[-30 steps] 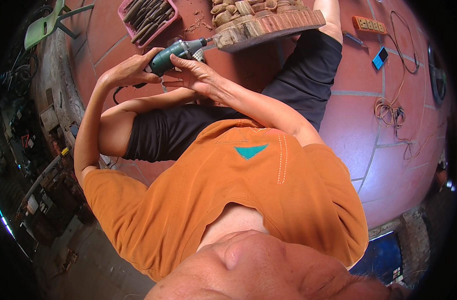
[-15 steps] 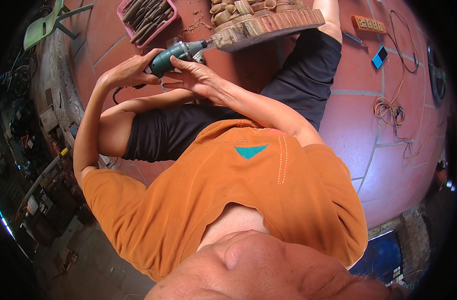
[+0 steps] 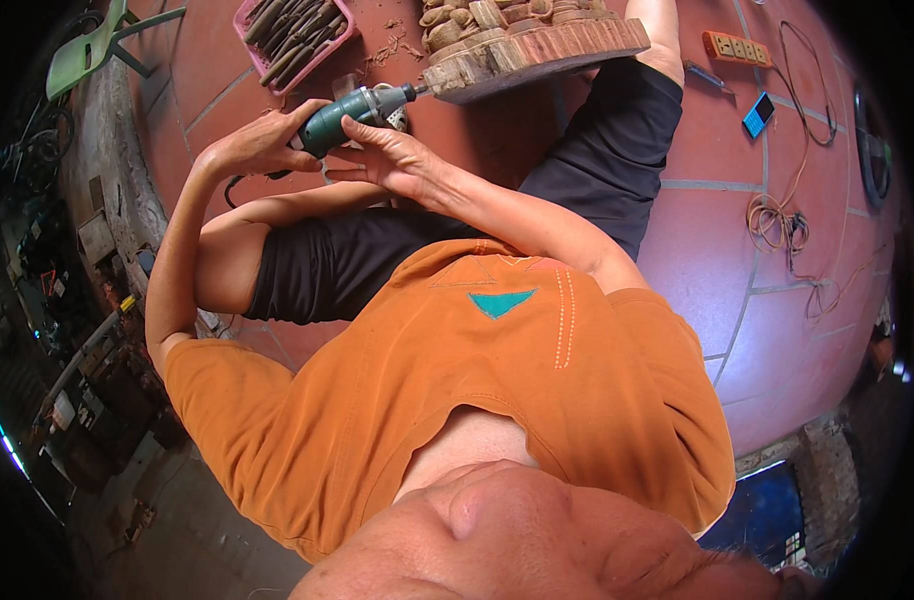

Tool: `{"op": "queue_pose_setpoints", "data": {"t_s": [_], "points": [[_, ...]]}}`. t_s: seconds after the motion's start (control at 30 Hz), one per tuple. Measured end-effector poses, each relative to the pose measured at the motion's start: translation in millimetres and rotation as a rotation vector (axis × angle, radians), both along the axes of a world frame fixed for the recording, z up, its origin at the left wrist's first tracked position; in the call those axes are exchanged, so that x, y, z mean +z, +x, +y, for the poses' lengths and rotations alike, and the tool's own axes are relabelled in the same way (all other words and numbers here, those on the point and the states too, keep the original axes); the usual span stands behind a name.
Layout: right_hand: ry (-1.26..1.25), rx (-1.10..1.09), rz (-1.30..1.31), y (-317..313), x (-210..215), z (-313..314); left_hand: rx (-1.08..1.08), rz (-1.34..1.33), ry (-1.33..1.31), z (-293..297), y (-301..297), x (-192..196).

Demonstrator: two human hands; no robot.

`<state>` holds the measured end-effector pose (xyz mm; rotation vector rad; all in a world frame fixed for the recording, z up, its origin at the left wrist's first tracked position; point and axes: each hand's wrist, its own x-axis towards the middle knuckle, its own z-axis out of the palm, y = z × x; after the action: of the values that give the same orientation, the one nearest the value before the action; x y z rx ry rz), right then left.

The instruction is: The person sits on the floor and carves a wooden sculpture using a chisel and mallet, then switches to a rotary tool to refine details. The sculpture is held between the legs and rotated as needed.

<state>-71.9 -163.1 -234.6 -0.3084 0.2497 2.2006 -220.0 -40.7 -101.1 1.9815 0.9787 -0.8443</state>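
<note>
A green die grinder [image 3: 339, 120] with a grey metal nose lies across both my hands, pointing right and slightly away from me. My left hand [image 3: 262, 141] is wrapped round its rear end. My right hand [image 3: 395, 158] has its thumb against the near side of the body, with the fingers reaching left beneath it, partly spread. The small bit at the nose is close to the lower left edge of a carved wooden piece [image 3: 537, 62], a thick slab with rounded carving on top. I cannot tell whether the bit touches the wood.
A pink basket [image 3: 348, 49] of long-handled tools stands beyond my left hand, with wood shavings [image 3: 392, 45] near it. A green chair [image 3: 89, 52] is far left. On the right tiles lie an orange power strip [image 3: 737, 48], a blue phone [image 3: 759, 115] and a coiled cord [image 3: 772, 222].
The grinder has turned a little in my hands, and its nose and bit have shifted very slightly. Both hands keep nearly the same place, and the carved wood has not moved.
</note>
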Motion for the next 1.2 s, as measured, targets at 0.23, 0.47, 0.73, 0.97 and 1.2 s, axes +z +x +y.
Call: {"op": "queue_pose_setpoints", "data": {"t_s": [0.23,0.47,0.73,0.97,1.2], "points": [[-0.012,0.002,-0.003,-0.1,-0.5,-2.1,-0.004,0.017,-0.006,-1.0,1.7,-0.4],[-0.014,0.005,0.009,0.1,0.6,-4.4,-0.013,0.003,0.0,-2.4,1.3,-1.0],[-0.02,0.001,0.022,-1.2,-1.3,-6.4,-0.008,0.006,-0.017,-2.9,4.7,2.4],[-0.029,0.0,0.012,-2.4,-1.1,-4.9,-0.022,-0.021,0.016,-3.6,-1.7,-2.7],[0.007,0.007,0.012,-1.0,-2.1,-2.1,0.014,-0.009,0.013,-5.0,-1.4,0.2]]}}
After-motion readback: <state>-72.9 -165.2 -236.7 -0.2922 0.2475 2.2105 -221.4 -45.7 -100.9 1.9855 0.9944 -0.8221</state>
